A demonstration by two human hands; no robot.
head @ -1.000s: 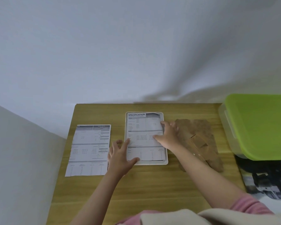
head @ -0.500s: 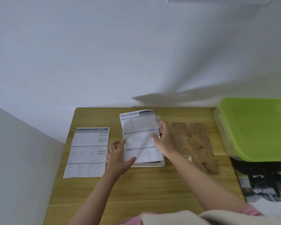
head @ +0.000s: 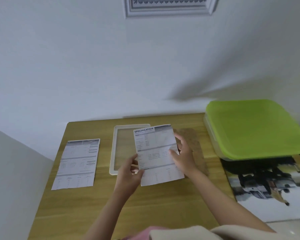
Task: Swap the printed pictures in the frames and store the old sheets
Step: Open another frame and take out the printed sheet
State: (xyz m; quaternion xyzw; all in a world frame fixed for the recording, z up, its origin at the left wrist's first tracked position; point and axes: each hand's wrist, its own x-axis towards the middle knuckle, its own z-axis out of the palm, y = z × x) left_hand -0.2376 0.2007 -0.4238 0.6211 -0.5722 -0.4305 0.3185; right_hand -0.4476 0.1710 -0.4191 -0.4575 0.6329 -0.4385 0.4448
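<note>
A printed sheet headed SPECIFICATION [head: 156, 153] is lifted off the table, held by both hands. My left hand [head: 130, 175] pinches its lower left edge and my right hand [head: 182, 155] grips its right edge. Behind and left of it, the white picture frame [head: 114, 149] lies flat on the wooden table [head: 163, 205], its clear pane showing the wood beneath. A second printed sheet [head: 77, 163] lies flat at the left. The brown frame backing board [head: 196, 144] lies right of my right hand, partly hidden.
A clear storage box with a green lid [head: 253, 127] stands at the back right. A printed picture [head: 270, 184] lies at the table's right edge. A framed piece [head: 168, 6] hangs on the wall. A grey surface [head: 10, 179] borders the table's left.
The SPECIFICATION sheet was lifted out of the white frame and carried right and toward me, leaving the frame bare. Both hands moved with it. The camera tilted up.
</note>
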